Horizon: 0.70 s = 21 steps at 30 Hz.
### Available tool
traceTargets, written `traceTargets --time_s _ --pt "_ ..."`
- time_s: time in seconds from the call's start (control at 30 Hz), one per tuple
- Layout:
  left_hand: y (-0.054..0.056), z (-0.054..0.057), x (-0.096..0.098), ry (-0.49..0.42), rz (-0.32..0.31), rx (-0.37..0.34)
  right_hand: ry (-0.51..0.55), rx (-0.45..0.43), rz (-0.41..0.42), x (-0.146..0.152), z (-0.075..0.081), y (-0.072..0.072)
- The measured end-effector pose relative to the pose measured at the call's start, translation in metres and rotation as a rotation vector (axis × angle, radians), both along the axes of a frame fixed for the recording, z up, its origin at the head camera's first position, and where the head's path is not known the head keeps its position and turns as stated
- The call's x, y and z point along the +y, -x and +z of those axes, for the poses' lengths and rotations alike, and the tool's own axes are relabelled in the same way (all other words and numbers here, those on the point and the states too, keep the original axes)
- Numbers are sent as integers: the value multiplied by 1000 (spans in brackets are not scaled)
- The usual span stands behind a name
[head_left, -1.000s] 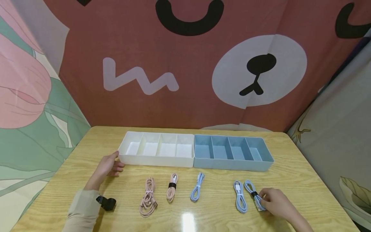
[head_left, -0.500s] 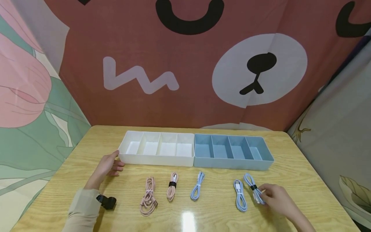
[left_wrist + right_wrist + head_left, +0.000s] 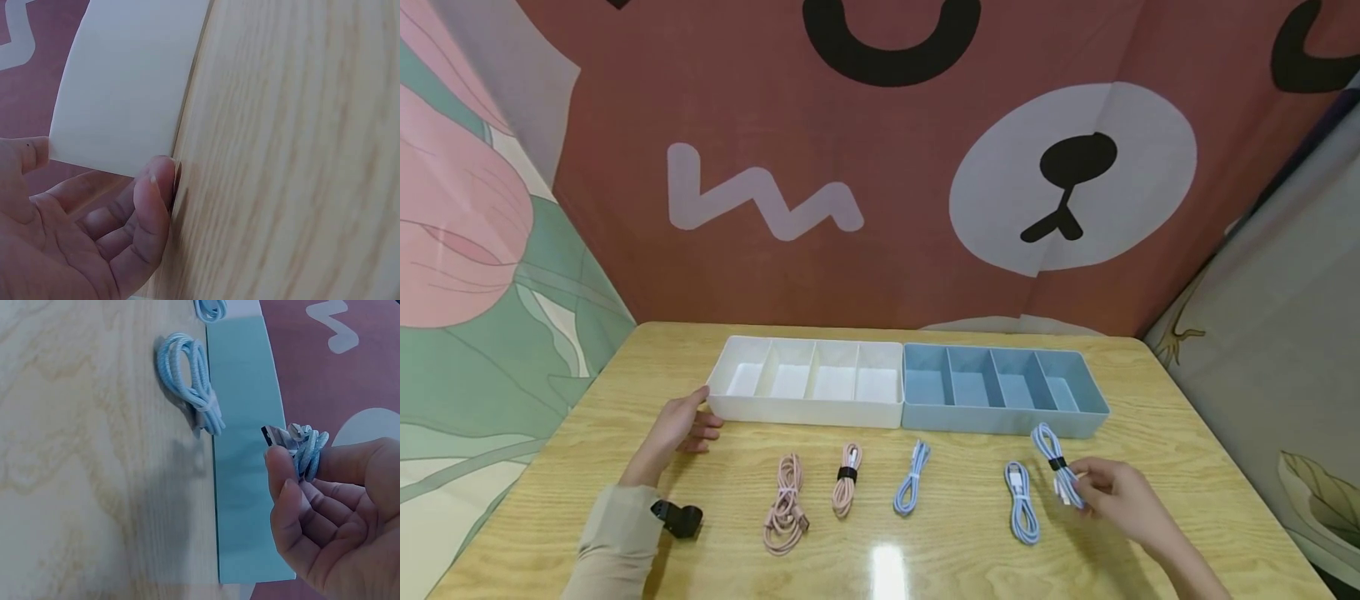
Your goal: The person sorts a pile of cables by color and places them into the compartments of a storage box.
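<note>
In the head view my right hand (image 3: 1123, 493) pinches a coiled light-blue charging cable (image 3: 1047, 442) with a black strap, raised off the table near the blue box's front. The right wrist view shows its metal plug (image 3: 279, 437) sticking out past the fingertips. My left hand (image 3: 672, 432) rests at the left end of a white divided organizer box (image 3: 805, 412). In the left wrist view, loosely bent fingers (image 3: 152, 206) touch that box's lower corner, the thumb at its upper edge. A blue divided organizer box (image 3: 1000, 419) stands end to end with the white one.
Below the boxes lie a large pink cable (image 3: 786, 504), a smaller strapped pink cable (image 3: 846, 483) and two blue cables, one central (image 3: 911, 479) and one further right (image 3: 1022, 504). A patterned cloth (image 3: 895, 275) hangs behind the wooden table (image 3: 955, 517).
My right hand has lifted the strapped blue cable off the table and moved it up towards the blue box. The left hand stays at the white box's end.
</note>
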<state>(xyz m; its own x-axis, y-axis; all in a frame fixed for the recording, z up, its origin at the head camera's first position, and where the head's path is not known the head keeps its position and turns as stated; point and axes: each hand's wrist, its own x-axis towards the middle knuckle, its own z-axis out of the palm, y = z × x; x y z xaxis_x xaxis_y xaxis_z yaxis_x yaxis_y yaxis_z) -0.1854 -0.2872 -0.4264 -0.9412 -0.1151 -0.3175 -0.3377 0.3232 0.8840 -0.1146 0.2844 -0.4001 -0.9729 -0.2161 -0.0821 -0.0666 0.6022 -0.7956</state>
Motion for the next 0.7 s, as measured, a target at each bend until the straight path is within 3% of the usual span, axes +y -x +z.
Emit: traceTargets --time_s 0.4,0.7 --pt "-1 0 -1 36 -2 18 64 52 61 0 8 9" --pt "-1 1 0 7 3 7 81 91 99 -8 17 20"
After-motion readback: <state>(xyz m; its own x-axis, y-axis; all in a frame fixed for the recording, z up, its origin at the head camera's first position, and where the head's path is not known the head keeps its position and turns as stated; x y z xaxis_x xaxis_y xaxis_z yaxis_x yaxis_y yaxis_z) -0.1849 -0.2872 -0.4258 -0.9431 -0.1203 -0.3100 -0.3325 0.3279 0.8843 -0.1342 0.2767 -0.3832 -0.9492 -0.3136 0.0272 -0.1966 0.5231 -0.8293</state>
